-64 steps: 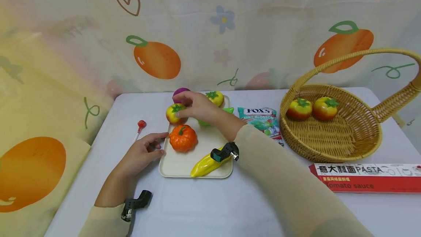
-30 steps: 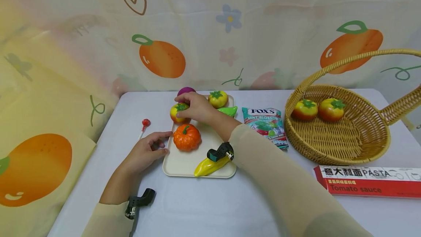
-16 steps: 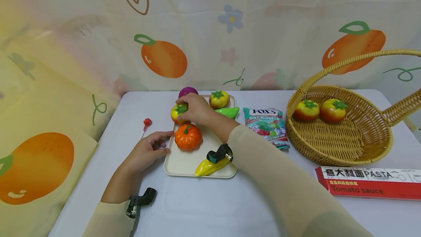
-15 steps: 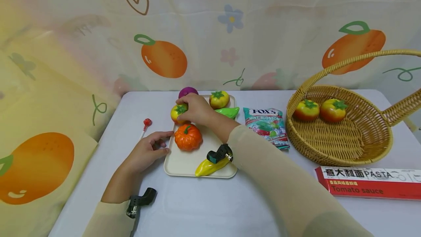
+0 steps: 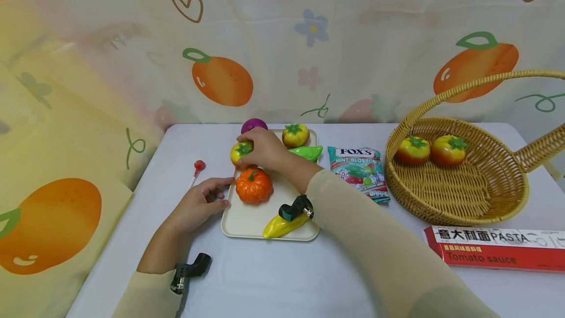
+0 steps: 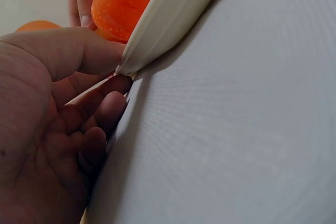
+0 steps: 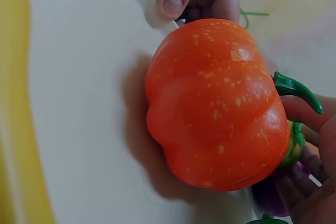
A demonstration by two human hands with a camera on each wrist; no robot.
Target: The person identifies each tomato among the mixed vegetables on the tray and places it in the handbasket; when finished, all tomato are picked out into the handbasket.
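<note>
My left hand (image 5: 200,205) is at the left edge of a cream tray (image 5: 247,227). In the left wrist view, its thumb and index finger (image 6: 100,51) pinch the tray's rim. My right hand (image 5: 265,147) reaches across the tray and grips a yellow-red toy persimmon (image 5: 240,151) with a green leafy top, at the tray's far left. Its thumb is on the near side and its fingers are behind. A toy pumpkin (image 5: 253,186) sits just in front; in the right wrist view the pumpkin (image 7: 218,106) hides most of the persimmon (image 7: 295,145).
A purple ball-like item (image 5: 253,125), another persimmon (image 5: 295,135), a green pepper-like toy (image 5: 307,152) and a yellow banana-like toy (image 5: 282,225) lie around the tray. Right are a FOX'S candy bag (image 5: 359,171), a wicker basket (image 5: 446,195) holding two persimmons, and a pasta box (image 5: 494,249). A lollipop (image 5: 199,166) lies left.
The head view has shifted slightly, so the scene appears further right. The right thumb sits lower on the persimmon. The left hand keeps its place at the tray's edge.
</note>
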